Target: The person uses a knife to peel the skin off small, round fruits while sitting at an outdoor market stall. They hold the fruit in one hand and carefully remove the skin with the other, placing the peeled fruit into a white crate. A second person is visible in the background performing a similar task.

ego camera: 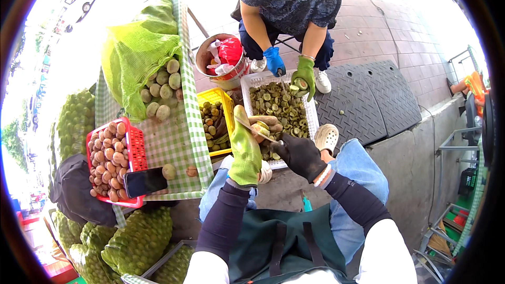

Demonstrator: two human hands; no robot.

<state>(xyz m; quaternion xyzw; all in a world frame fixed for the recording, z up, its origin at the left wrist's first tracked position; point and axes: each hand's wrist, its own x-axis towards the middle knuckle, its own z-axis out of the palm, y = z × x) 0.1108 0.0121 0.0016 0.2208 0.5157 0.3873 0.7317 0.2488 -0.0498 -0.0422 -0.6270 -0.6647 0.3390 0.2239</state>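
My left hand point(246, 146), in a green and tan work glove, is closed around a green-husked walnut point(261, 129) above the white crate. My right hand point(299, 154), in a black glove, grips a thin metal blade point(252, 128) that reaches across the walnut towards the left glove. Below both hands, the white plastic crate point(245, 86) holds many cut green husks point(276, 102). Beside it stands a yellow plastic basket point(232, 107) with whole walnuts and dark husks. Part of the walnut is hidden by my fingers.
Opposite, a person point(290, 12) in blue and green gloves works with a tool and a walnut. At left, a checked-cloth table point(169, 165) bears a red basket point(136, 146) of shelled-out walnuts, a phone point(146, 182) and a green mesh sack point(138, 55). A bucket point(203, 57) and black ramps point(351, 102) flank the crate.
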